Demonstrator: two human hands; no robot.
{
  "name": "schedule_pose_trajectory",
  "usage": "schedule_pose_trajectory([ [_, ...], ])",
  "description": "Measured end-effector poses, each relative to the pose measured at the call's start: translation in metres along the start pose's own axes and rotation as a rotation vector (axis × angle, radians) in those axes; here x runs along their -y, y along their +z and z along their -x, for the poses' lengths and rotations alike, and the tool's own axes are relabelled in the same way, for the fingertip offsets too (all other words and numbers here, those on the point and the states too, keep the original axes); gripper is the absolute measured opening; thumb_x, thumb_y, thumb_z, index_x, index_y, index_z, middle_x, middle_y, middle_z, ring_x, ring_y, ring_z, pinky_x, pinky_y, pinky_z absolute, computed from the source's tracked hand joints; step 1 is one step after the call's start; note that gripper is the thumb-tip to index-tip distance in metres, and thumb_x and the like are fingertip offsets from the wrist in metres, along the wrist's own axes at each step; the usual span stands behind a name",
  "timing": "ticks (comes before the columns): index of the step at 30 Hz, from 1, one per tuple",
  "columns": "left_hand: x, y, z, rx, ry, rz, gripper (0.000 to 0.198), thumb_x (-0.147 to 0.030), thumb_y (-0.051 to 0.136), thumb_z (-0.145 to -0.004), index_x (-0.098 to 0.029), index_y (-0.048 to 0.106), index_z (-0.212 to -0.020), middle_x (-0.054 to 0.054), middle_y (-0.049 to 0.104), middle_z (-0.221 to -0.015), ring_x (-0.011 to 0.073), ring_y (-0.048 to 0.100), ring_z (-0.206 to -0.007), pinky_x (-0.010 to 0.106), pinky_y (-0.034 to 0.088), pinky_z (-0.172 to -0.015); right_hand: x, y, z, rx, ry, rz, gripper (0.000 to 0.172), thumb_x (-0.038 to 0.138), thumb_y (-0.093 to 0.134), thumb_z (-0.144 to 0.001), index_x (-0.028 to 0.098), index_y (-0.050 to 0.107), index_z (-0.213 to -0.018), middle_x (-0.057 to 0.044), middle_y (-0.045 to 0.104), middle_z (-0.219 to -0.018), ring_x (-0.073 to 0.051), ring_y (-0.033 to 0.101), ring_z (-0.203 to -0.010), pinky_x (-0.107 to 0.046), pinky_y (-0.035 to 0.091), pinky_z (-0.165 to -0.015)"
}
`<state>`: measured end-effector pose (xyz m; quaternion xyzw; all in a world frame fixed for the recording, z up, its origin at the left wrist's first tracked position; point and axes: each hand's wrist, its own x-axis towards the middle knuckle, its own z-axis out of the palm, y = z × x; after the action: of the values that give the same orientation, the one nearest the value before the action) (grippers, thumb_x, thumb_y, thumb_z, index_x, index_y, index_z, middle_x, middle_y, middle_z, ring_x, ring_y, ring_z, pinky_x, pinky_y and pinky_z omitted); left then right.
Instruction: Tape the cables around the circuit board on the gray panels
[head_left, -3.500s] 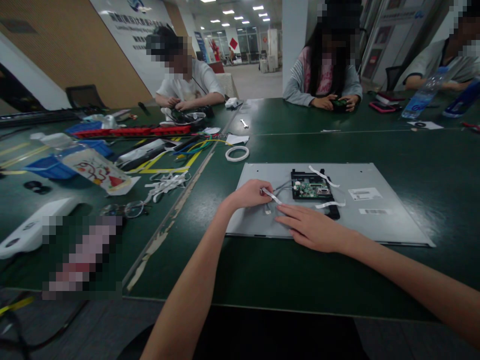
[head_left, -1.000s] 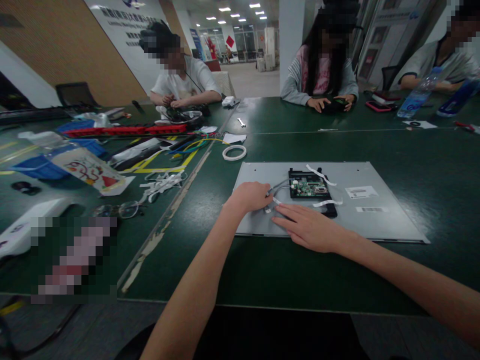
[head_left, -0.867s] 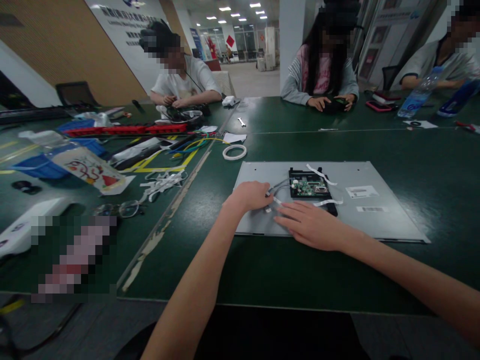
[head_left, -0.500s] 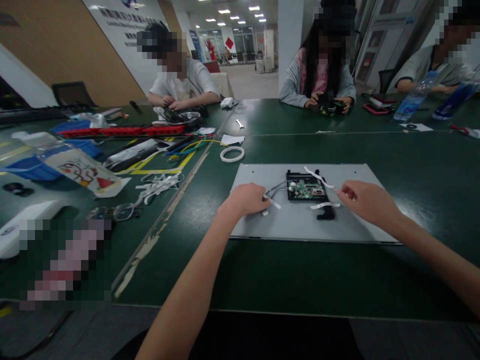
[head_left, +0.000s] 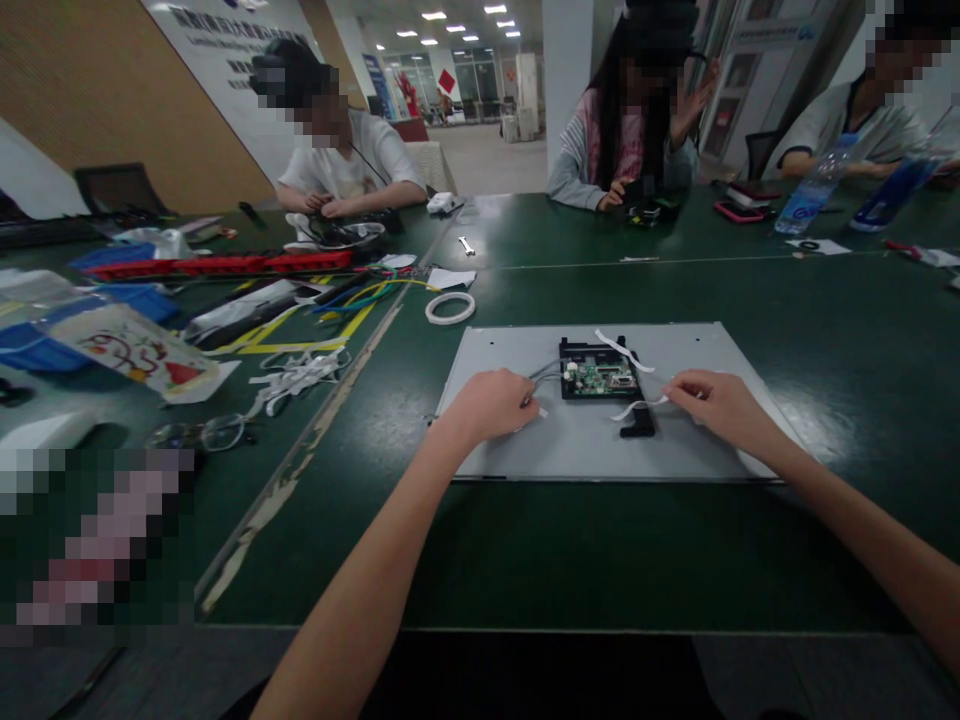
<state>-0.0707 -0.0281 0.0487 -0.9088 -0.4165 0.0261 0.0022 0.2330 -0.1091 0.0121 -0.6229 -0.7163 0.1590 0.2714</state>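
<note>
A grey metal panel (head_left: 570,445) lies flat on the green table (head_left: 600,560). A small green circuit board (head_left: 598,374) in a black frame sits on it, with grey wires running left and white tape strips (head_left: 636,406) across it. My left hand (head_left: 491,404) is closed over the grey wires and a bit of white tape left of the board. My right hand (head_left: 716,403) pinches the end of a white tape strip just right of the board.
A roll of white tape (head_left: 450,307) lies behind the panel. To the left are coloured cables (head_left: 360,295), glasses (head_left: 199,435), white tape scraps (head_left: 296,372), blue bins (head_left: 30,345) and a red strip (head_left: 225,264). Three other people sit along the far side. Bottles (head_left: 806,200) stand at far right.
My right hand left the panel's front left area, where it lay flat, and moved right to pinch a tape strip beside the board. My left hand stayed on the wires.
</note>
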Motion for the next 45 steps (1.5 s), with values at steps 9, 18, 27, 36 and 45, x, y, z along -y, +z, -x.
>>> schedule_pose_trajectory([
  [9,-0.021,-0.002,-0.003,-0.146,-0.046,0.061,0.026,-0.031,0.036,-0.088,-0.017,0.058,-0.088,0.007,0.062,-0.077,0.0191,0.057,-0.069,0.029,0.038,-0.064,0.003,0.004,0.003,-0.096,0.132,-0.320,0.039,0.051,0.051,-0.082,0.017,0.068,-0.081,-0.003,0.062,-0.070,-0.015,0.052,-0.062,-0.026,0.037,-0.056],
  [18,-0.079,0.002,-0.040,-0.365,0.387,0.283,0.038,-0.023,0.040,-0.089,-0.016,0.040,-0.126,0.010,0.048,-0.131,0.0186,0.041,-0.123,0.034,0.031,-0.103,0.006,0.008,0.003,-0.135,0.099,-0.315,0.033,0.046,0.054,-0.081,0.016,0.068,-0.079,-0.002,0.061,-0.067,-0.014,0.052,-0.059,-0.025,0.036,-0.055],
  [27,-0.084,0.018,-0.048,-0.227,0.410,0.220,0.061,-0.052,0.039,-0.088,-0.017,0.031,-0.137,0.011,0.042,-0.139,0.0202,0.033,-0.131,0.040,0.018,-0.110,0.015,0.010,0.003,-0.123,0.064,-0.408,0.029,0.043,0.053,-0.082,0.016,0.065,-0.075,-0.002,0.060,-0.068,-0.014,0.053,-0.063,-0.026,0.038,-0.059],
  [36,-0.083,0.017,-0.048,-0.187,0.437,0.204,0.072,-0.056,0.051,-0.079,-0.019,0.030,-0.137,0.011,0.041,-0.139,0.0238,0.036,-0.128,0.043,0.015,-0.108,0.017,0.008,0.004,-0.214,0.123,-0.592,0.022,0.037,0.061,-0.079,0.017,0.065,-0.074,0.000,0.058,-0.066,-0.012,0.051,-0.062,-0.025,0.038,-0.060],
  [45,-0.082,0.011,-0.045,-0.134,0.414,0.272,0.071,-0.051,0.054,-0.078,-0.021,0.030,-0.138,0.011,0.039,-0.140,0.0273,0.035,-0.129,0.050,0.011,-0.108,0.014,0.008,0.005,-0.250,0.133,-0.913,0.016,0.035,0.067,-0.077,0.019,0.066,-0.073,0.001,0.055,-0.065,-0.010,0.047,-0.060,-0.022,0.036,-0.056],
])
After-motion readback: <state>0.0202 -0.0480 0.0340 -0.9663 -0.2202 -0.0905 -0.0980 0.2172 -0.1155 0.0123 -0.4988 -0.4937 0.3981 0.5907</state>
